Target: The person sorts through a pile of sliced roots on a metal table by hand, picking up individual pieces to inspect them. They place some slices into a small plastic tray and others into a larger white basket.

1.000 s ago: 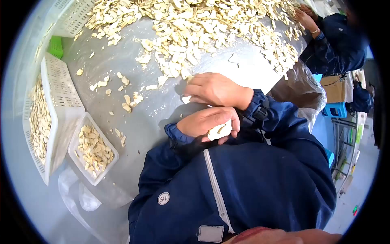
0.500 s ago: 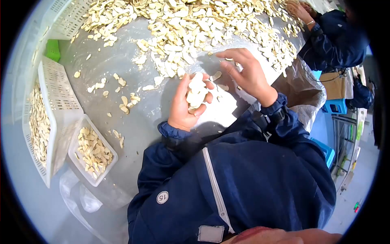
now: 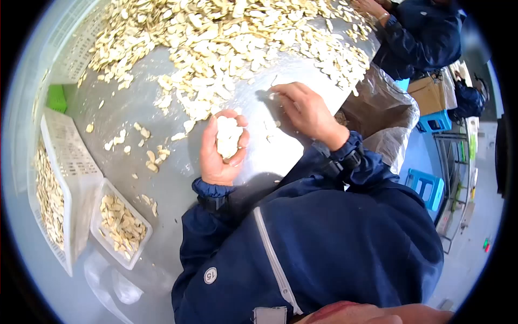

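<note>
My left hand (image 3: 220, 148) is palm up, its fingers curled round a small stack of pale dried slices (image 3: 229, 137). To its right, my right hand (image 3: 306, 112) hangs palm down over the bright metal table (image 3: 286, 148), with thumb and fingers drawn together. A small pale bit shows at its fingertips and looks like one slice, partly hidden by them. A few loose slices lie on the table just below that hand. Beyond both hands spreads a large heap of the same slices (image 3: 226, 43).
At the left stand a white perforated basket (image 3: 73, 146) and a small white tray (image 3: 131, 263), both holding slices. A green container (image 3: 56, 99) is behind them. A plastic-lined bin (image 3: 396, 116) is at the right. A co-worker's sleeve (image 3: 407, 43) reaches to the heap; blue stools (image 3: 426, 189) stand beyond.
My right hand has moved down and left in view, and its fingers have come from spread to drawn together. My left hand keeps its slices. The whole view has shifted slightly.
</note>
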`<action>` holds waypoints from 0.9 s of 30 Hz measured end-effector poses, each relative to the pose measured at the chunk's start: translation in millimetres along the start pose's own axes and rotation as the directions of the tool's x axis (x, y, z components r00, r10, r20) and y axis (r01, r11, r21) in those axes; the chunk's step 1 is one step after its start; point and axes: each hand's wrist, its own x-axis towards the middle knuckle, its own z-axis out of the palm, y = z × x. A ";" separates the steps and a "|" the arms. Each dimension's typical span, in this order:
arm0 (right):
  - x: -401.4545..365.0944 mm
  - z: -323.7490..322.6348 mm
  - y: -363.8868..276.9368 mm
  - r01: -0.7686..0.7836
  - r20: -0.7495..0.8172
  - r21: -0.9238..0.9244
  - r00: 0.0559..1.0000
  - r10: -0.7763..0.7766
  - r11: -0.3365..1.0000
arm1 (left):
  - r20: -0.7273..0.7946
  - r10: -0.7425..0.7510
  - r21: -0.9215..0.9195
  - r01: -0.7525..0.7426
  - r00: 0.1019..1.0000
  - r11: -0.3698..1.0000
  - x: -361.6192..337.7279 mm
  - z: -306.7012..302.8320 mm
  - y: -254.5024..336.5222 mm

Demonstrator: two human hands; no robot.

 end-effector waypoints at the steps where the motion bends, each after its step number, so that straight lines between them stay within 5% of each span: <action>1: 1.2 2.1 -6.5 0.005 0.008 0.059 1.000 -0.005 0.998 | 0.004 0.000 0.010 0.000 1.000 1.000 0.2 -0.3 0.5; 2: 2.7 1.0 -15.9 -0.083 0.043 0.112 0.996 0.079 0.990 | 0.005 0.004 0.021 -0.004 1.000 1.000 0.4 0.1 0.8; 5: 8.3 1.1 -15.6 0.020 0.002 -0.036 1.000 -0.020 0.999 | 0.016 -0.005 0.040 0.004 1.000 0.999 0.7 3.0 1.1; 6: 9.5 3.1 -6.7 0.107 0.008 -0.152 0.994 -0.107 0.983 | 0.024 -0.005 0.037 0.004 1.000 0.999 0.7 2.9 1.3; 9: 2.9 14.6 -2.7 0.367 0.055 -0.116 0.930 -0.363 0.923 | 0.047 -0.004 0.026 0.003 0.999 1.000 2.3 2.1 1.7; 10: -3.1 17.2 -9.6 0.393 0.173 -0.142 0.913 -0.368 0.908 | 0.045 -0.002 0.027 0.001 0.999 1.000 2.1 3.6 2.1; 13: -6.0 32.7 0.7 0.424 0.170 -0.258 0.904 -0.391 0.868 | 0.052 0.000 0.030 -0.001 0.999 1.000 2.3 5.1 1.6; 18: 32.5 -6.9 79.6 0.088 -0.160 -0.582 0.962 -0.220 0.808 | 0.021 -0.006 0.050 0.004 1.000 0.999 1.0 3.7 1.7; 27: -48.3 -107.6 149.8 -0.333 -0.364 -0.654 0.926 0.104 0.679 | 0.025 -0.015 0.062 0.014 1.000 0.998 2.1 0.9 0.2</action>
